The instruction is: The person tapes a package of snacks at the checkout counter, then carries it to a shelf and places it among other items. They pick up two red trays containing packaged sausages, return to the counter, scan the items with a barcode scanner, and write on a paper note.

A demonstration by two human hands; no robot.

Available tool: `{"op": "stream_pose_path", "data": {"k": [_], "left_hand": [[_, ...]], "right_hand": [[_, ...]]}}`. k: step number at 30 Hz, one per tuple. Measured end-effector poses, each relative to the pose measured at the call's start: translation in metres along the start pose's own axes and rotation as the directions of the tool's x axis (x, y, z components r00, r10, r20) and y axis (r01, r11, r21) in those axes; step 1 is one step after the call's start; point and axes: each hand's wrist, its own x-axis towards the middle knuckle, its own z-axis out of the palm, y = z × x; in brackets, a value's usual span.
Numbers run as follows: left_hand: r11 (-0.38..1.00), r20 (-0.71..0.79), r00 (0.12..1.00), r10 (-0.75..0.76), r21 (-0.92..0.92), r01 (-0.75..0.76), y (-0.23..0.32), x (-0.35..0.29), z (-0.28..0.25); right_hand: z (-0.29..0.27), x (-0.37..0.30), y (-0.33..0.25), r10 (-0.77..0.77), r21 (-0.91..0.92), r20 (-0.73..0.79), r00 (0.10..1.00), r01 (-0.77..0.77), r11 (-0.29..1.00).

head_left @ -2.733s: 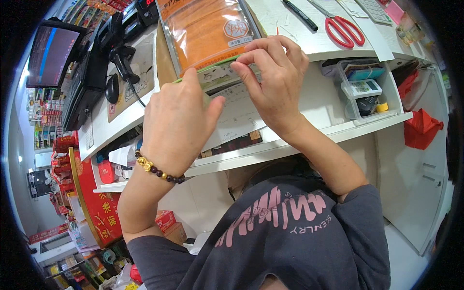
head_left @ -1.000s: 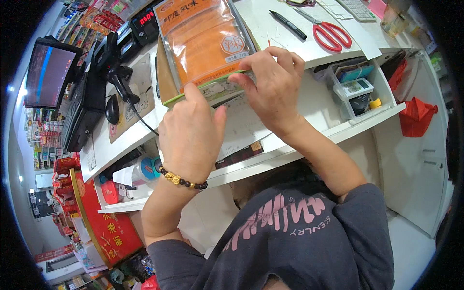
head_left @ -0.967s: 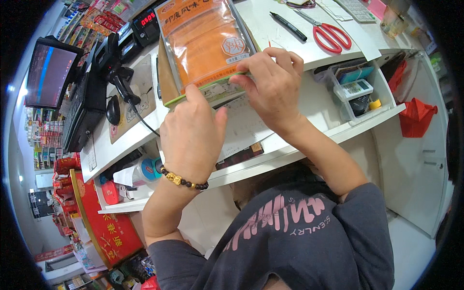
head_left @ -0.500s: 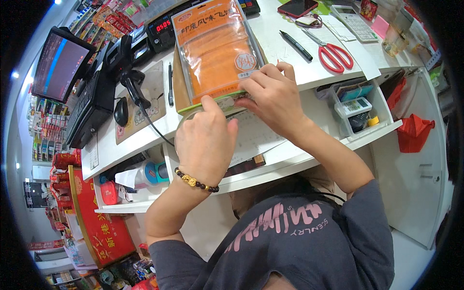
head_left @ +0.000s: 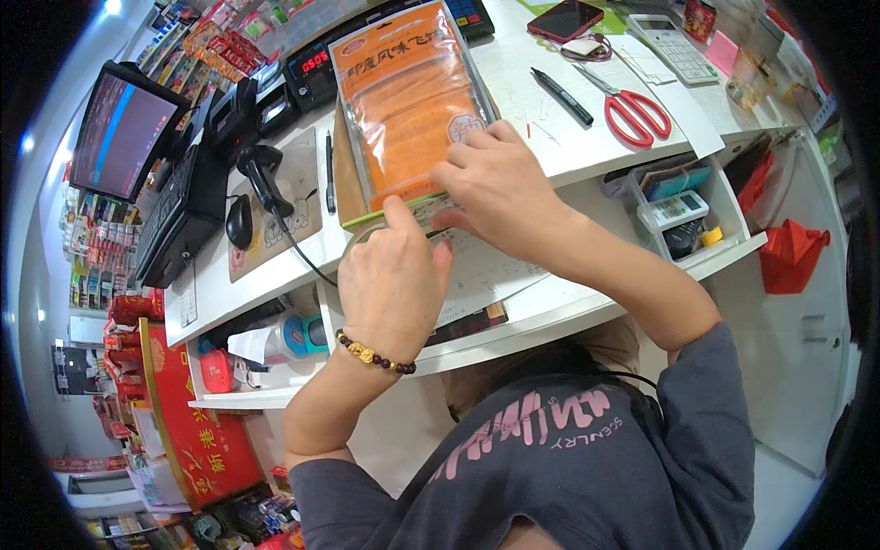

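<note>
A flat orange packet (head_left: 403, 101) with a clear front lies on a brown cardboard piece (head_left: 347, 174) at the counter's front edge. A green strip (head_left: 367, 218) shows along its near end. My left hand (head_left: 392, 280), with a beaded bracelet (head_left: 371, 355) on its wrist, grips this near end, the index finger raised over the edge and the other fingers partly hidden. My right hand (head_left: 502, 191) is closed over the packet's near right corner, its thumb low and pointing toward my left hand. What lies under the fingertips is hidden.
Right of the packet lie a black marker (head_left: 562, 96), red-handled scissors (head_left: 632, 115), a phone (head_left: 565, 20) and a calculator (head_left: 674, 48). A scanner (head_left: 261, 174), mouse (head_left: 239, 222) and monitor (head_left: 124, 128) stand left. Below is an open drawer (head_left: 587, 316) with papers and a bin (head_left: 674, 197).
My right hand has shifted left along the packet's near end, closer to my left hand, and covers more of its corner. The left hand stays at the edge; the view has tilted slightly.
</note>
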Motion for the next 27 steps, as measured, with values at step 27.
{"op": "stream_pose_path", "data": {"k": [27], "left_hand": [[0.988, -0.111, 0.994, -0.002, -0.152, -0.015, -0.007, -0.016, 0.012]], "right_hand": [[0.016, 0.026, -0.003, -0.098, 0.117, 0.297, 0.950, 0.065, 0.991]]}}
